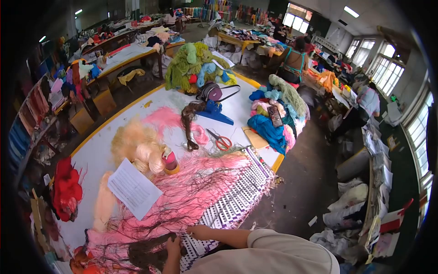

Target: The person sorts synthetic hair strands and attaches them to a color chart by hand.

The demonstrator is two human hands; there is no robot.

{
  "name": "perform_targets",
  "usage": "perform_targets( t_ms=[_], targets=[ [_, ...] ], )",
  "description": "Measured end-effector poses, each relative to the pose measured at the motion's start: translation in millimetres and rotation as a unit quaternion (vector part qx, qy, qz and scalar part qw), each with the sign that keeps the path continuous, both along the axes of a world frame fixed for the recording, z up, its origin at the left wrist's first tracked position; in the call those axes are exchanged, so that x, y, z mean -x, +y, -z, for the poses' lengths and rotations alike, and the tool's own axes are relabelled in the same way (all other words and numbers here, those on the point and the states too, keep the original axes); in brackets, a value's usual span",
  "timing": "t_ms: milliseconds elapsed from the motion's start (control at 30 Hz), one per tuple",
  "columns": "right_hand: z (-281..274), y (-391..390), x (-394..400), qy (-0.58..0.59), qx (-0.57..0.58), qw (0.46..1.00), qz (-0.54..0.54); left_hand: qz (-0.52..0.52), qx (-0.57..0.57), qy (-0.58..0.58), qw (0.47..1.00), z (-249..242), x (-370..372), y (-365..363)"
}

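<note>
Pink and dark brown threads (182,187) spread over the white table (96,160), running to a row of white cards with black holes (232,201). My left hand (173,244) is closed at the edge of a dark brown thread bundle (148,252), near the cards. Just right of it, my right hand (199,232) rests over the cards' lower end with its fingers pressed together; anything between them is too small to make out. A printed paper sheet (134,188) lies on the pink threads, beside a cone of thread (170,162).
Orange-handled scissors (223,143), a blue tool (214,113) and a purple bag (211,92) lie farther back. Green yarn (189,68) and blue yarn (267,130) are heaped at the far edge. Red yarn (67,189) is at left. Other people sit and stand beyond.
</note>
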State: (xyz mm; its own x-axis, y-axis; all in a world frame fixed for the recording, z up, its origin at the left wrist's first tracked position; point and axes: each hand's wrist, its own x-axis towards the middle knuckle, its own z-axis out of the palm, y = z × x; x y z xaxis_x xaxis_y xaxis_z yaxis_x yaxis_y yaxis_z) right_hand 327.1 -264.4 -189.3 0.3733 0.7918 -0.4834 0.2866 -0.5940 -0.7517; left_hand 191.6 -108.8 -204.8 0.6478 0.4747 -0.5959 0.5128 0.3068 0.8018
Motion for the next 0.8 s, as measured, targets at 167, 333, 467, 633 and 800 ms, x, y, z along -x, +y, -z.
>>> perform_targets(
  t_ms=[167,333,467,633,800],
  targets=[
    [7,-2,1,-0.024,-0.007,1.000,-0.005,-0.103,0.175,-0.033,0.979,-31,4,-7],
    [2,1,5,-0.068,0.032,0.997,-0.011,-0.070,0.365,-0.092,0.924,-23,4,-13],
    [21,0,3,0.000,0.058,0.998,0.004,-0.007,0.369,-0.032,0.929,-11,2,-13],
    [24,-6,7,-0.092,-0.013,0.995,0.038,0.103,0.324,-0.118,0.933,-31,6,-4],
    [-9,3,-2,0.008,0.047,0.997,0.053,0.098,0.275,-0.010,0.957,-64,-11,-11]
  ],
)
